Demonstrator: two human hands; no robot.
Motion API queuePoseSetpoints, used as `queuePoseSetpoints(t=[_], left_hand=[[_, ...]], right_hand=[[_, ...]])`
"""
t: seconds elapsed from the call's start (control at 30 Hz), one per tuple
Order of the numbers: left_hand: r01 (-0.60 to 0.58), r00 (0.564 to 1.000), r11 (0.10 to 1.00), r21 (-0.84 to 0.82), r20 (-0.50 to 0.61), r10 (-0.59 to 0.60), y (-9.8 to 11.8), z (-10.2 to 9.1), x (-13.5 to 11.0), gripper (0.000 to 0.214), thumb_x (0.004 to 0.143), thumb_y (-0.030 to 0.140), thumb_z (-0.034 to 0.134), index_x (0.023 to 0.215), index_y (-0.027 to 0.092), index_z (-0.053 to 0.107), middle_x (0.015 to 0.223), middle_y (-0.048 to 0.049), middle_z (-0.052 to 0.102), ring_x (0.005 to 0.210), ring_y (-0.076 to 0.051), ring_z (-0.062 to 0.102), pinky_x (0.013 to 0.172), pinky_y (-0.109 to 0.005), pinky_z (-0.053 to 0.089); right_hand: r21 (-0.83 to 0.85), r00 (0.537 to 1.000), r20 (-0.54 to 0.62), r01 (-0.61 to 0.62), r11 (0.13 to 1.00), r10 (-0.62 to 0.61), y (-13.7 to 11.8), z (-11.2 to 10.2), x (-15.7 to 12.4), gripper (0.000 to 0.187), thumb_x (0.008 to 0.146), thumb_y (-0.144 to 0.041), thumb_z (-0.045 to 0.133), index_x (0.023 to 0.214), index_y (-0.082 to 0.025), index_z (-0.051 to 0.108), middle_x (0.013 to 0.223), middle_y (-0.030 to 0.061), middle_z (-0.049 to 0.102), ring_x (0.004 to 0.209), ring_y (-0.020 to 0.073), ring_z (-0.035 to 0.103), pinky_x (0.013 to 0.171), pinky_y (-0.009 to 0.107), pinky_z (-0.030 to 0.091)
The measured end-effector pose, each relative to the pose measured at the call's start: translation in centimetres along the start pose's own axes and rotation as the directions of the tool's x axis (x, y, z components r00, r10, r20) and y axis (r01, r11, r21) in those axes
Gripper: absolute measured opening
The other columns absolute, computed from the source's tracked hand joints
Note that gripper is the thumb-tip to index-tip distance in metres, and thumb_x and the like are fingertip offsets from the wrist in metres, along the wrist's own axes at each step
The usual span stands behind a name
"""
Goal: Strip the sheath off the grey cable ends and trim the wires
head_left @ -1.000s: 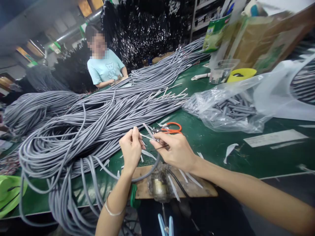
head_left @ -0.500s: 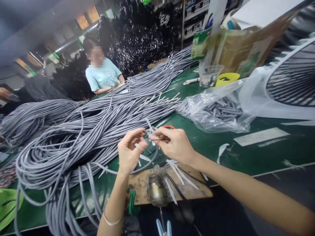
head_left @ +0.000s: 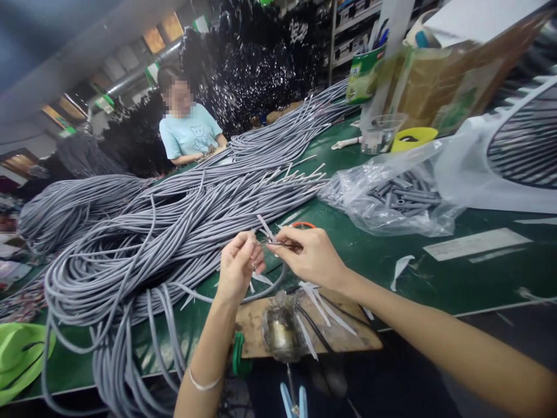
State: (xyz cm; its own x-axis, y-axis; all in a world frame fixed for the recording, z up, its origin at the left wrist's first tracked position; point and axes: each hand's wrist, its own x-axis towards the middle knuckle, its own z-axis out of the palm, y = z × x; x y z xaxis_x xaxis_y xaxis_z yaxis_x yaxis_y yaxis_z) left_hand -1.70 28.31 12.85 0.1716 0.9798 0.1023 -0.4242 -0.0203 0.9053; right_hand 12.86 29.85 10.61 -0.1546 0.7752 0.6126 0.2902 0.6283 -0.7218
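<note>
My right hand [head_left: 311,255] is pinched on the end region of a grey cable [head_left: 261,296], which loops up to it from the left. A thin dark strand lies between its fingertips, and a narrow white strip [head_left: 266,227] sticks up beside them. Just to the left, my left hand [head_left: 239,264] is closed with its fingers curled; whatever may be in it is hidden. Below both hands, a small motor-like device [head_left: 281,331] is mounted on a wooden board [head_left: 348,334]. White strips [head_left: 317,305] hang near it.
Bundled grey cables [head_left: 117,249] cover the left of the green table [head_left: 361,261]. At right lie a clear bag [head_left: 391,197] of grey tube pieces, a yellow container [head_left: 413,139] and a white fan [head_left: 522,139]. A person [head_left: 191,133] sits across the table. Blue-handled pliers [head_left: 293,400] show below the board.
My left hand has curled its fingers inward and drawn slightly away from the white strip. My right hand keeps its pinch. The whole view has shifted slightly.
</note>
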Motion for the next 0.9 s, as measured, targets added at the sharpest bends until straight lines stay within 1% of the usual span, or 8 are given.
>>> queuePoseSetpoints(t=[0.07, 0.17, 0.27, 0.37, 0.47, 0.63, 0.77, 0.9], left_hand=[[-0.004, 0.999, 0.996, -0.094, 0.042, 0.008, 0.9, -0.3, -0.4, 0.029, 0.068, 0.029, 0.074, 0.067, 0.015, 0.049, 0.051, 0.0092, 0.027, 0.042, -0.002, 0.027, 0.038, -0.010, 0.031], [-0.165, 0.986, 0.970, -0.178, -0.017, 0.165, 2.1, -1.1, -0.6, 0.029, 0.068, 0.025, 0.075, 0.066, 0.016, 0.047, 0.052, 0.0095, 0.023, 0.042, -0.003, 0.025, 0.038, -0.010, 0.030], [-0.297, 0.944, 0.955, 0.016, -0.144, 0.296, 1.8, -1.6, -0.3, 0.026, 0.070, 0.026, 0.073, 0.067, 0.016, 0.050, 0.051, 0.0090, 0.030, 0.043, -0.003, 0.032, 0.042, -0.010, 0.034], [-0.175, 0.968, 0.926, 0.333, -0.115, 0.224, 0.0, -1.3, 0.1, 0.029, 0.063, 0.026, 0.079, 0.082, 0.017, 0.059, 0.065, 0.0039, 0.054, 0.060, -0.006, 0.052, 0.060, -0.015, 0.045], [-0.055, 0.998, 0.921, 0.385, 0.058, 0.035, -1.8, -0.5, 0.2, 0.059, 0.055, 0.027, 0.084, 0.107, 0.020, 0.058, 0.095, -0.0035, 0.062, 0.081, -0.013, 0.059, 0.076, -0.024, 0.049], [-0.170, 0.984, 0.942, 0.289, 0.092, 0.150, -2.5, 0.3, 0.2, 0.038, 0.075, 0.044, 0.067, 0.103, 0.018, 0.065, 0.072, -0.0001, 0.057, 0.056, -0.006, 0.047, 0.055, -0.020, 0.043], [-0.220, 0.976, 0.968, 0.124, 0.022, 0.219, -1.9, 0.6, 0.1, 0.031, 0.075, 0.044, 0.067, 0.098, 0.023, 0.066, 0.067, 0.0029, 0.051, 0.046, -0.003, 0.039, 0.042, -0.016, 0.035], [-0.247, 0.969, 0.960, 0.130, 0.001, 0.249, -1.3, 0.7, -0.2, 0.026, 0.077, 0.044, 0.063, 0.080, 0.019, 0.066, 0.080, -0.0015, 0.057, 0.040, -0.002, 0.036, 0.033, -0.016, 0.030]], right_hand=[[-0.033, 0.999, -0.025, -0.031, 0.999, 0.030, 0.2, -0.2, 0.2, 0.020, 0.077, -0.023, 0.057, 0.059, -0.016, 0.052, 0.048, -0.0042, 0.048, 0.042, 0.0059, 0.038, 0.045, 0.018, 0.030], [-0.082, 0.995, -0.059, -0.085, 0.993, 0.081, 0.3, -0.6, 0.4, 0.024, 0.077, -0.023, 0.057, 0.054, -0.016, 0.051, 0.047, -0.0040, 0.047, 0.042, 0.0057, 0.037, 0.045, 0.018, 0.030], [-0.051, 0.995, -0.057, -0.088, 0.995, 0.085, 0.0, -0.8, 0.5, 0.024, 0.076, -0.024, 0.059, 0.055, -0.015, 0.053, 0.046, -0.0043, 0.047, 0.043, 0.0056, 0.036, 0.045, 0.018, 0.029], [0.021, 0.994, -0.046, -0.098, 0.995, 0.099, -0.3, -0.7, 0.5, 0.021, 0.076, -0.024, 0.061, 0.057, -0.014, 0.058, 0.048, -0.0035, 0.051, 0.044, 0.0058, 0.038, 0.046, 0.018, 0.031], [0.127, 0.988, 0.033, -0.153, 0.980, 0.150, -0.4, -0.7, 0.6, 0.020, 0.075, -0.027, 0.062, 0.059, -0.014, 0.061, 0.050, -0.0026, 0.055, 0.045, 0.0064, 0.041, 0.045, 0.019, 0.032], [0.284, 0.983, 0.183, -0.080, 0.955, 0.028, -0.6, -1.3, 0.8, 0.028, 0.081, -0.022, 0.052, 0.056, -0.014, 0.062, 0.052, 0.0009, 0.061, 0.047, 0.0081, 0.049, 0.047, 0.019, 0.036], [0.153, 0.999, -0.001, 0.046, 0.987, -0.046, -1.0, -1.7, 0.8, 0.019, 0.076, -0.018, 0.053, 0.064, -0.013, 0.066, 0.052, -0.0001, 0.058, 0.044, 0.0066, 0.042, 0.044, 0.019, 0.032], [0.012, 0.995, -0.088, 0.050, 0.999, -0.048, -0.8, -1.7, 0.8, 0.018, 0.071, -0.013, 0.052, 0.057, -0.013, 0.063, 0.050, -0.0013, 0.055, 0.042, 0.0058, 0.039, 0.044, 0.019, 0.032]])
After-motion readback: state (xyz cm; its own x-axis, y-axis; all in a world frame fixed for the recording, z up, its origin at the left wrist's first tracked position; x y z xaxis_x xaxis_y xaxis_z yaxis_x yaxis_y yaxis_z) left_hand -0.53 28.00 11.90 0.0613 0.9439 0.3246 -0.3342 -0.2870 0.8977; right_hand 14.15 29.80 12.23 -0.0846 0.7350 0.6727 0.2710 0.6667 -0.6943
